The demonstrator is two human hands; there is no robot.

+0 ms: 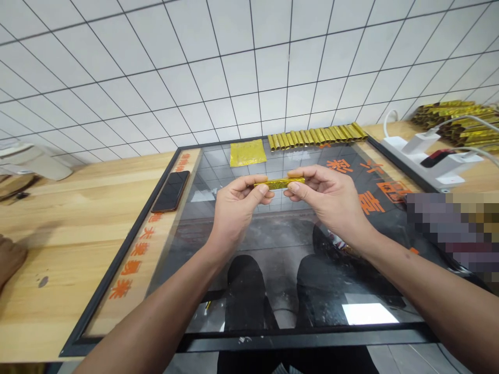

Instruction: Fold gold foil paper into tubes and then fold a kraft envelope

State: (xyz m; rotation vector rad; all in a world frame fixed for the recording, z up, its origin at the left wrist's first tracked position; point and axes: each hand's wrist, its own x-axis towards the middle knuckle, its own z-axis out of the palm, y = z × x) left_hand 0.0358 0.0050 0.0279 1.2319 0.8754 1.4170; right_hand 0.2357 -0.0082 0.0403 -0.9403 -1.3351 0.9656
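Note:
Both my hands hold a narrow folded strip of gold foil paper (279, 183) level above a glass-topped table (249, 244). My left hand (237, 205) pinches its left end between thumb and fingers. My right hand (329, 195) pinches its right end the same way. A flat gold foil sheet (248, 152) lies on the glass just beyond the strip. Behind it, along the far edge, a row of several folded gold strips (317, 136) lies side by side.
A black phone (171, 191) lies on the table's left wooden border. A white power strip with chargers and cables (429, 153) sits at the right, with a pile of gold strips (460, 122) behind it. Another person's hand (10, 259) rests at the far left. A white tiled wall stands behind.

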